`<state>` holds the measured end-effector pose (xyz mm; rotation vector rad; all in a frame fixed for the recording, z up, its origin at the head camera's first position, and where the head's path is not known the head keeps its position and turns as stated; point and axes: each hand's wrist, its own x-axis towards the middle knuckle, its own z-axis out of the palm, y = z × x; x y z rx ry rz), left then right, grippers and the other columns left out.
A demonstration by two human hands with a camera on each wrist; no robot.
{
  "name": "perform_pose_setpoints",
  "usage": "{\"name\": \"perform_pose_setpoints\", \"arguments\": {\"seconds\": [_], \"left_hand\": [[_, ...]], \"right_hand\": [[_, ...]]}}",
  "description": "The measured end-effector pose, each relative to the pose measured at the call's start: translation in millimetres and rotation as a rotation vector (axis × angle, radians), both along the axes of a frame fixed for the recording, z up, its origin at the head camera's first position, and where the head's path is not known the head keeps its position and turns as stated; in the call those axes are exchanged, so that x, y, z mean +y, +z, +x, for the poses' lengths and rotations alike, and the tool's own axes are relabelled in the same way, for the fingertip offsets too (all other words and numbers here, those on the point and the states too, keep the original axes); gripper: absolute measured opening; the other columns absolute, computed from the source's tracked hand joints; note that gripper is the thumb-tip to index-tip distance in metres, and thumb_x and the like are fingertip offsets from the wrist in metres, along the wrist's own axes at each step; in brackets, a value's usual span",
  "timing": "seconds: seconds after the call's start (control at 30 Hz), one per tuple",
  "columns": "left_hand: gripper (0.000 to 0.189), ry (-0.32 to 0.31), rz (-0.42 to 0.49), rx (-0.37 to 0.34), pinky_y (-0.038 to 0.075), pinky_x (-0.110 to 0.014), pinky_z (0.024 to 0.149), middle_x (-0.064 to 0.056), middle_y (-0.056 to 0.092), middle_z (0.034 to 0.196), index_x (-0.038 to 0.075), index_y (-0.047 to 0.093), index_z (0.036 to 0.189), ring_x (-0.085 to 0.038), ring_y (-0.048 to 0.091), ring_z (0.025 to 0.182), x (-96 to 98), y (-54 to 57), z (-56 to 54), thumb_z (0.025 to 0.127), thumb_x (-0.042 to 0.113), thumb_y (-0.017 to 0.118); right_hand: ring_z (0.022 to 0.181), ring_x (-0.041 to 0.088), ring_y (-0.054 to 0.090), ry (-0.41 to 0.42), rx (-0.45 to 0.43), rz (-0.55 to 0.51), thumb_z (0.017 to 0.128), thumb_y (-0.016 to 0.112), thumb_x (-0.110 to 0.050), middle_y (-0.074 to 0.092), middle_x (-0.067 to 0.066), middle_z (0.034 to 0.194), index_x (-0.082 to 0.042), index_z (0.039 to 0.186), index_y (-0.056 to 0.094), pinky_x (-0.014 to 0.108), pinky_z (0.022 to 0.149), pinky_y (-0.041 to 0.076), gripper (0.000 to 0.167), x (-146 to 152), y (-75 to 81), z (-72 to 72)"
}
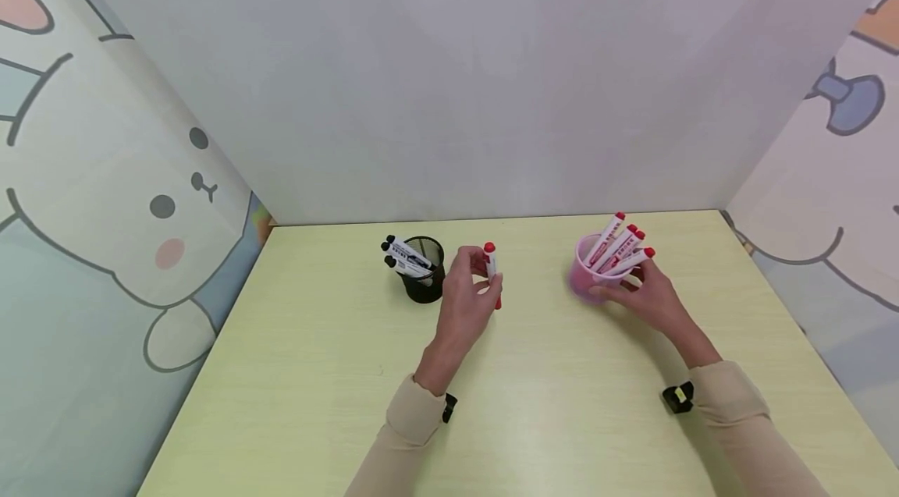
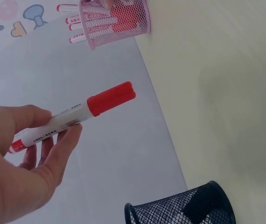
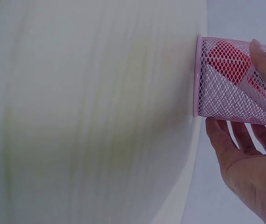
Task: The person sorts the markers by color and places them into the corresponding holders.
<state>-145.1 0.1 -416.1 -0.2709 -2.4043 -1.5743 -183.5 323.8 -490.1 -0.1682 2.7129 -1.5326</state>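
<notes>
My left hand (image 1: 463, 300) pinches a white marker with a red cap (image 2: 67, 117) between thumb and fingers. The marker is held up off the table, roughly upright in the head view. With thumb and fingers on either side, my right hand (image 1: 653, 303) grips a pink mesh pen holder (image 3: 226, 98) near the table's back right. Several red-capped markers (image 1: 618, 247) lean in that holder, caps up. Just left of my left hand stands a black mesh pen holder (image 1: 424, 290), with black-capped markers (image 1: 409, 257) leaning out to the left.
The pale yellow-green table (image 1: 534, 403) ends at a plain light wall (image 1: 477, 91) behind the holders. Side panels with cartoon animals (image 1: 119, 216) flank it left and right. A small black device (image 1: 677, 397) is at my right wrist.
</notes>
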Motion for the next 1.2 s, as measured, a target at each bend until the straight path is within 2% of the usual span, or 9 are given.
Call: {"name": "perform_pose_setpoints", "arguments": {"seconds": [0.2, 0.47, 1.07, 1.2], "left_hand": [[0.034, -0.023, -0.009, 0.044, 0.062, -0.034, 0.085, -0.012, 0.06, 0.107, 0.002, 0.052, 0.119, -0.025, 0.065, 0.099, 9.3, 2.9, -5.2, 0.092, -0.002, 0.073], [0.036, -0.061, -0.009, 0.1, 0.059, -0.023, 0.084, -0.011, 0.06, 0.108, 0.002, 0.052, 0.121, -0.022, 0.065, 0.099, 23.0, 7.0, -11.7, 0.092, -0.002, 0.074], [0.034, -0.136, 0.015, 0.176, 0.055, -0.015, 0.087, -0.012, 0.058, 0.108, 0.0, 0.052, 0.12, -0.019, 0.062, 0.102, 54.7, 17.0, -24.1, 0.093, -0.006, 0.071], [0.033, -0.153, 0.004, 0.199, 0.055, -0.016, 0.09, -0.012, 0.058, 0.108, 0.0, 0.051, 0.12, -0.019, 0.061, 0.102, 62.2, 20.2, -25.8, 0.093, -0.006, 0.071]], "right_hand": [[0.133, 0.046, 0.045, 0.001, 0.003, -0.006, 0.086, 0.086, -0.031, 0.043, 0.024, 0.146, -0.002, 0.152, 0.03, 0.05, 0.103, 0.043, 0.091, 0, 0.7, 0.7], [0.133, 0.047, 0.045, -0.011, -0.013, 0.006, 0.086, 0.086, -0.034, 0.044, 0.025, 0.146, -0.001, 0.152, 0.03, 0.048, 0.104, 0.043, 0.092, 0, 0.6, -0.2], [0.131, 0.045, 0.047, -0.002, 0.023, 0.003, 0.086, 0.086, -0.032, 0.045, 0.023, 0.145, -0.004, 0.152, 0.03, 0.051, 0.103, 0.043, 0.091, 1, -3.3, 0.0], [0.132, 0.047, 0.047, 0.0, 0.029, 0.009, 0.086, 0.085, -0.032, 0.044, 0.024, 0.146, -0.004, 0.154, 0.029, 0.053, 0.103, 0.043, 0.093, 1, -3.7, -0.1]]}}
